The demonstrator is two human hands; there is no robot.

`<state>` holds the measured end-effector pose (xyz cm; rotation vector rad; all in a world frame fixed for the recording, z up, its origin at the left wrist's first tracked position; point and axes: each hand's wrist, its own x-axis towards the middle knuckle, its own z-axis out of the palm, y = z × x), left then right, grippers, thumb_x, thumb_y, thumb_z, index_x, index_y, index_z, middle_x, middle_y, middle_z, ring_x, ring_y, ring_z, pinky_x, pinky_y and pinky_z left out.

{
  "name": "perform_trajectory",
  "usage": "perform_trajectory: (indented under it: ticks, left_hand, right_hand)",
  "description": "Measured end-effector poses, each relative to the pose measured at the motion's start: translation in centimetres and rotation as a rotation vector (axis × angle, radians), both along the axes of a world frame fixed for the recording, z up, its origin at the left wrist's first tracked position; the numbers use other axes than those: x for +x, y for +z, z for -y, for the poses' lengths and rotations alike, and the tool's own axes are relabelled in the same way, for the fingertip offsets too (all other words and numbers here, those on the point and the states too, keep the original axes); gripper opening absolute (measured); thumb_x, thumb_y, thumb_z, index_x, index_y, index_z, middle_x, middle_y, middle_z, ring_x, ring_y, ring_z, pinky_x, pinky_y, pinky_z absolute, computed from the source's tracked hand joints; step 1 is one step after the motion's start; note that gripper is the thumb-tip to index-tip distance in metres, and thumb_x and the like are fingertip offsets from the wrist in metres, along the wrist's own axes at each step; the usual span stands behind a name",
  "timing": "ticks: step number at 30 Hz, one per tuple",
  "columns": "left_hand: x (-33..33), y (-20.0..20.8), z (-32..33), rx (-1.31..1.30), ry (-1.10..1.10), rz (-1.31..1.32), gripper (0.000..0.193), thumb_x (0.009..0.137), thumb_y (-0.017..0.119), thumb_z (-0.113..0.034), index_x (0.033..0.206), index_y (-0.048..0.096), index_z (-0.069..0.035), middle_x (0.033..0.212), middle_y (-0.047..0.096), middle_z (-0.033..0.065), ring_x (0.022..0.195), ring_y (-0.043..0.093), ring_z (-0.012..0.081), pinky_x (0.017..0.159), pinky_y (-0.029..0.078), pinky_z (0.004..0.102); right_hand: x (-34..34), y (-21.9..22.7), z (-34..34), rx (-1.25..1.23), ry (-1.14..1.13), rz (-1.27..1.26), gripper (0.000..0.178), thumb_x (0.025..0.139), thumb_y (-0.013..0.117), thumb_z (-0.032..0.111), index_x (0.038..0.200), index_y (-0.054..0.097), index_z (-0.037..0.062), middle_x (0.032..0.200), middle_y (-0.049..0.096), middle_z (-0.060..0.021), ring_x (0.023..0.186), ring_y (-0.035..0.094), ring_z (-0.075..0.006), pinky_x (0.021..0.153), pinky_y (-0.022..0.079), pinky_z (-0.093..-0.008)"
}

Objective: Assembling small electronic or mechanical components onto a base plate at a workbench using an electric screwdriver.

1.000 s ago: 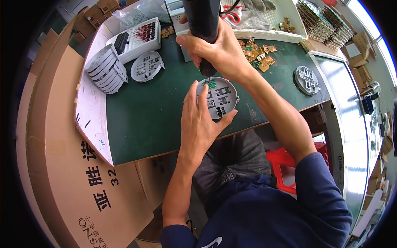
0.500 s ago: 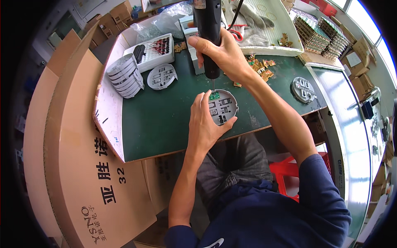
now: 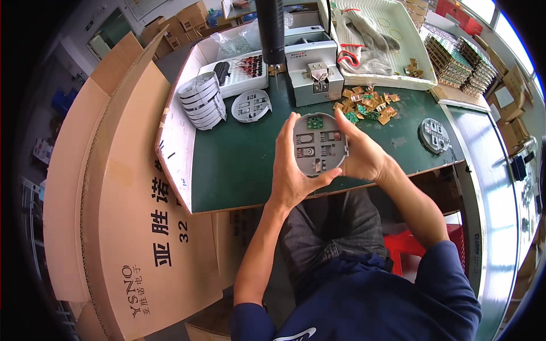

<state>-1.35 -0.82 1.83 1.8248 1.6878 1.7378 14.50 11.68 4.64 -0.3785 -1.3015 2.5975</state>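
Between my two hands is a round grey plastic housing (image 3: 312, 144) with slotted compartments, raised near the table's front edge. A small green circuit board (image 3: 314, 123) sits in its far end. My left hand (image 3: 289, 170) grips the housing's left side, the thumb along its near rim. Around the right side my right hand (image 3: 364, 152) is closed on the same housing, its fingers partly hidden. A black electric screwdriver (image 3: 271, 34) hangs upright beyond the hands, its thin bit pointing down, with no hand on it.
Behind stands a grey box-shaped machine (image 3: 315, 79). Loose small circuit boards (image 3: 369, 105) lie to its right, below a white tray (image 3: 418, 79) holding gloves (image 3: 364, 40). Grey housings (image 3: 202, 105) are stacked at left; single ones lie nearby (image 3: 251, 106) and at right (image 3: 434, 135). Cardboard boxes (image 3: 131, 227) flank the table.
My right hand has let go of the screwdriver and come down to take the housing's right side. The housing is now raised in both hands. The view has shifted.
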Motion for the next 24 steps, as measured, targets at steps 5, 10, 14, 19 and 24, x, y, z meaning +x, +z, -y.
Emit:
perform_trajectory:
  ticks: [5,10,14,19,24]
  left_hand:
    - [-0.3,1.2,-1.6,-0.092,-0.196,-0.093,0.130,0.067,0.089,-0.065,0.160,0.026,0.001,0.160,0.038,0.0213,0.146,0.042,0.0322,0.121,0.034,0.0449]
    - [-6.7,3.2,-3.6,-0.231,0.048,-0.120,0.066,0.099,0.069,-0.043,0.143,0.053,0.002,0.153,0.048,0.0250,0.144,0.045,0.0357,0.122,0.030,0.0455]
    - [-13.6,1.2,-5.0,-0.381,0.320,-0.430,0.063,0.096,0.071,-0.042,0.139,0.056,0.002,0.148,0.051,0.0267,0.140,0.046,0.0435,0.119,0.034,0.0489]
    - [-14.6,0.8,-8.7,-0.497,0.469,-0.714,0.063,0.093,0.074,-0.044,0.133,0.060,0.002,0.141,0.055,0.0288,0.132,0.050,0.0475,0.114,0.038,0.0511]
    - [-14.7,1.3,-9.7,-0.718,0.421,-0.539,0.061,0.090,0.077,-0.046,0.124,0.064,0.003,0.134,0.058,0.0296,0.126,0.053,0.0470,0.109,0.041,0.0507]
  right_hand:
    - [2.1,-1.0,0.2,-0.348,-0.041,-0.237,0.073,0.103,0.052,0.061,0.154,0.045,0.0107,0.147,0.056,-0.0127,0.133,0.054,-0.0297,0.112,0.044,-0.0492]
    - [10.0,2.8,-4.8,0.733,-0.364,-0.031,0.078,0.095,0.068,0.054,0.158,0.041,0.0147,0.153,0.048,-0.0139,0.136,0.051,-0.0349,0.116,0.041,-0.0478]
    - [19.6,5.1,-10.8,1.570,-0.525,0.491,0.092,0.083,0.082,0.050,0.161,0.038,0.0250,0.159,0.038,-0.0178,0.143,0.041,-0.0365,0.116,0.042,-0.0469]
    - [24.4,1.4,-12.3,1.633,-0.412,0.876,0.094,0.075,0.088,0.037,0.158,0.043,0.0308,0.160,0.034,-0.0177,0.143,0.040,-0.0405,0.119,0.037,-0.0473]
    - [23.1,0.7,-10.4,1.566,-0.417,1.023,0.083,0.077,0.083,0.031,0.153,0.050,0.0295,0.159,0.034,-0.0171,0.141,0.043,-0.0437,0.119,0.037,-0.0489]
